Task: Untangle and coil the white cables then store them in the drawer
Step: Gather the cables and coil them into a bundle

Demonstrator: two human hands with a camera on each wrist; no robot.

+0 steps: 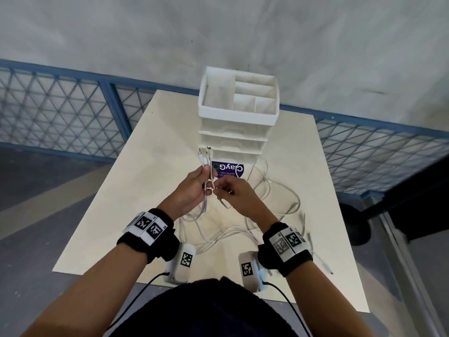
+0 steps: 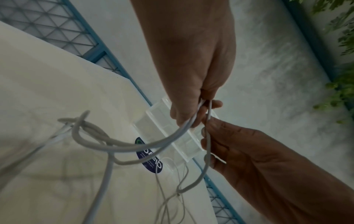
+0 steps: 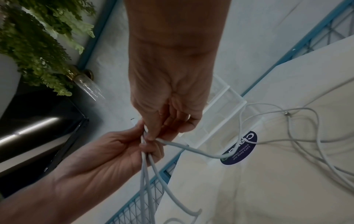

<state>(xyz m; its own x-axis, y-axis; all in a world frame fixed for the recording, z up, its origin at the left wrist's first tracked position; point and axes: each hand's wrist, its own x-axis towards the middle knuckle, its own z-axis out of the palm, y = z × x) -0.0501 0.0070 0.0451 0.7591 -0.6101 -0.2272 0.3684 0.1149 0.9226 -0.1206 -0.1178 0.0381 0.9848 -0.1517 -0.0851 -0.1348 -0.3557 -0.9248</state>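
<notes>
Far left, beyond the bench (image 1: 116, 190): blue-framed mesh fencing (image 1: 60, 105). On the left wrist, a black band with printed markers (image 1: 145, 228). Left hand (image 1: 192, 188) raised above the bench, fingers (image 3: 151, 149) curled round a bundle of white cables (image 1: 206, 171), connector ends poking up past the thumb toward the drawer unit (image 1: 237, 122). Below the grip, strands hanging in loops down to the bench, one knotted loop plain in the left wrist view (image 2: 86, 130). Just right of that, touching the same bundle, right hand (image 1: 234, 193) with fingers (image 2: 208, 128) pinching a single white strand beside the left thumb. Behind both hands, near the far bench edge, the white drawer unit standing upright, open compartments on top, drawers pushed in, none holding a cable. In front of its base, a dark round sticker (image 1: 228, 169) on the bench. Further right, the remaining white cable slack (image 1: 279, 195) sprawled loose across the bench, a small metal plug (image 3: 286, 113) among it. Far right, fern-like greenery (image 2: 341, 91) past the fence.
</notes>
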